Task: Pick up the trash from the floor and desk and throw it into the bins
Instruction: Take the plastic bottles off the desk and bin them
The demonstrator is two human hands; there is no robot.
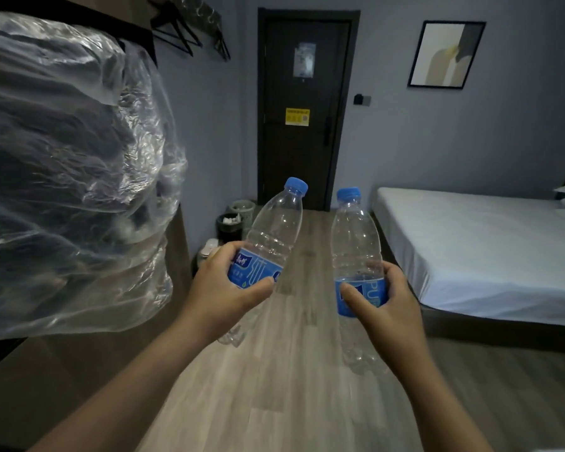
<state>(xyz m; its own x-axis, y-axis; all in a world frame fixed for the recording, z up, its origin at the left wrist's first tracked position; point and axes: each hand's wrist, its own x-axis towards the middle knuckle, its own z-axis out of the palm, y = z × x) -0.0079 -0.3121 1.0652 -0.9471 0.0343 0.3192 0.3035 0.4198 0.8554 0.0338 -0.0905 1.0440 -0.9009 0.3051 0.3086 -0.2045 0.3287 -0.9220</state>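
Crinkled clear plastic sheeting [62, 174] fills the left side closest to the lens, draped over something dark that cannot be made out. Beyond it, a pale wood-plank floor [274, 402] runs down the room to a dark door [302, 109] in a grey wall, with a yellow notice stuck on it. Along the right sits a bed [470, 249] under a white sheet, with pillows at its far right edge. A framed picture [446, 53] hangs above the bed, and black hangers [177, 34] hang high on the left wall. Two bins stand close together on the floor left of the door: a dark bin [229, 228] holding white scraps, and a pale bin [243, 210] just behind it.

Two clear plastic bottles are held in the air above the floor, both blue-capped, blue-labelled and apparently empty. The left hand [222, 288] wraps fingers and thumb round the label of the left bottle [274, 230], which tilts to the right. The right hand [385, 308] grips the right bottle [356, 239] at its label, nearly upright.
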